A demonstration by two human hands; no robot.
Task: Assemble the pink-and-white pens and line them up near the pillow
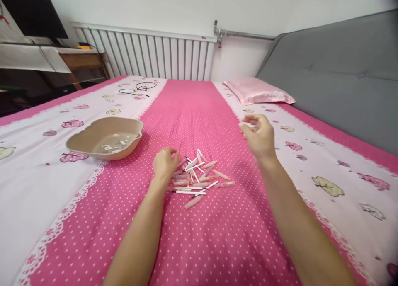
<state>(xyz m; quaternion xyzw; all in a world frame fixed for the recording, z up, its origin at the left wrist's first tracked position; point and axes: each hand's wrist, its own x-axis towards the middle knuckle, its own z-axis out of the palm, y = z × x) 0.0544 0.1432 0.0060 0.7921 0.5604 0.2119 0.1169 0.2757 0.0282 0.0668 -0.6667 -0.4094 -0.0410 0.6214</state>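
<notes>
A loose pile of slim pens (199,176), pink and white and some with dark tips, lies on the pink dotted bedsheet. My left hand (166,163) is at the pile's left edge, its fingers curled down and partly hidden; what they hold, if anything, cannot be made out. Raised to the right of the pile, my right hand (258,136) has bent fingers, with a gap between thumb and fingers and nothing visible in them. A beige plastic basin (90,137) sits to the left, with several small white pieces (115,146) on its bottom.
A black cable (144,87) lies on the far left of the bed. At the far right are a pink pillow (258,91) and a grey padded headboard (338,70). A white radiator (149,54) lines the wall; a desk (83,61) holds a monitor (34,14).
</notes>
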